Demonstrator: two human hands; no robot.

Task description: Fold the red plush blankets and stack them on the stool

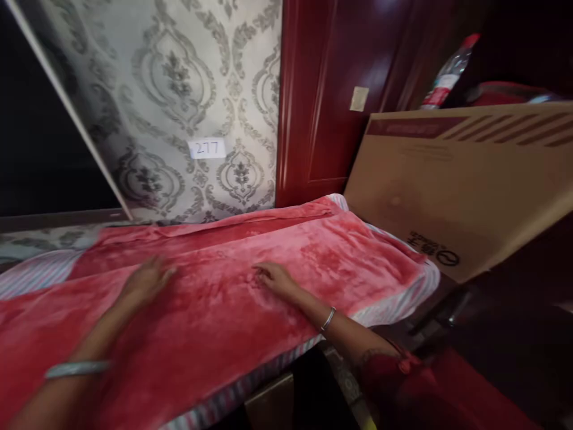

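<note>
A red plush blanket (215, 316) lies across a striped cloth (394, 304), which shows along the edges. The far part of the blanket is folded into a long raised strip (250, 222). On its left half, my left hand (147, 279) is palm down over the plush, slightly blurred, with thumb and fingers apart. My right hand (274, 278) rests on the blanket near its middle, fingers loosely bent and spread, with nothing visible in them. The undersides of both hands are hidden.
A large cardboard box (447, 179) stands at the right, with a red-capped bottle (447, 74) behind it. A dark screen (49, 131) is at the left. Patterned wallpaper (179, 77) bearing a "277" label (207, 148) and a dark red wooden panel (326, 89) border the far side.
</note>
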